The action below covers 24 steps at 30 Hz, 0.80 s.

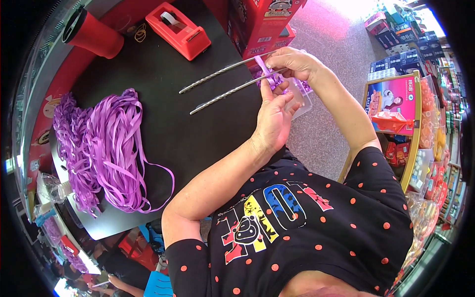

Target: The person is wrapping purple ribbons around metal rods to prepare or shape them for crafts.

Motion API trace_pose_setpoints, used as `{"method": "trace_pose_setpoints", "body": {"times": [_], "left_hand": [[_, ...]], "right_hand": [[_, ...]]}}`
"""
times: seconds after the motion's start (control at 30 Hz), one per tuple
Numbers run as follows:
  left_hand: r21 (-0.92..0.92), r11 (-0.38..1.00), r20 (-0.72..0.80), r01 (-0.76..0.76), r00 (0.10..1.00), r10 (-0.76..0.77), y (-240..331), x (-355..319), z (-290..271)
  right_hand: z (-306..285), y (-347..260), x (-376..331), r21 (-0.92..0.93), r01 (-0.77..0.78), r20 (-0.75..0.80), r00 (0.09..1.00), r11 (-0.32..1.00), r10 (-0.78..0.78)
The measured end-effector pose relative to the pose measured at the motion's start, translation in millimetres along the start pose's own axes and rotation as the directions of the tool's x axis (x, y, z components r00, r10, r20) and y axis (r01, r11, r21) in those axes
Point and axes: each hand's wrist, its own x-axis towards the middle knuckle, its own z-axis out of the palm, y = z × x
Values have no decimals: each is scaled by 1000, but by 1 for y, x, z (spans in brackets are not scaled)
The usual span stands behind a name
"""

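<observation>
1. In a room like a shop, with a speckled grey floor and packed shelves, a dark tabletop lies before the person.
2. Printing covers a red carton beyond the table, including a barcode and a cartoon figure; blue cartons farther right carry pale lettering.
3. A pink poster in a yellow frame shows a figure and characters; the black shirt has big multicoloured lettering.
4. A clear plastic tub beyond the hands contains purple pieces; its support is hidden.
5. The red dispenser holds a tape roll; the red tumbler has a dark top.
6. Two twisted metal rods extend over the table from the hands, a purple ribbon strip crossing them.
7. The right hand pinches the strip by the rod ends.
8. The left hand touches the strip from below; whether it grips, I cannot tell.
9. A loose purple ribbon bundle lies at the table's left.
</observation>
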Motion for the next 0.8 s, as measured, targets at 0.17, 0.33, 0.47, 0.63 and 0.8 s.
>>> {"method": "trace_pose_setpoints", "body": {"times": [0.17, 0.33, 0.47, 0.63, 0.8], "left_hand": [[27, 999, 8, -17, 1000, 17, -2, 1, -2], [23, 1000, 25, -17, 1000, 16, -2, 0, -2], [-9, 1000, 37, -2, 999, 2, -1, 0, -2], [-42, 999, 47, 20, 999, -18, 0, -1, -2], [-71, 997, 76, 30, 997, -24, 0, 0, -2]], "right_hand": [[0, -3, -2, -35, -38, -28, 999, 999, 37], [4, -6, -5, -32, -53, -66, 997, 998, 51], [-4, -9, -9, -25, -38, 0, 999, 999, 38], [-25, -6, -18, -100, 48, -23, 998, 994, -50], [-21, 13, -10, -97, 101, -87, 990, 990, -109]]}}
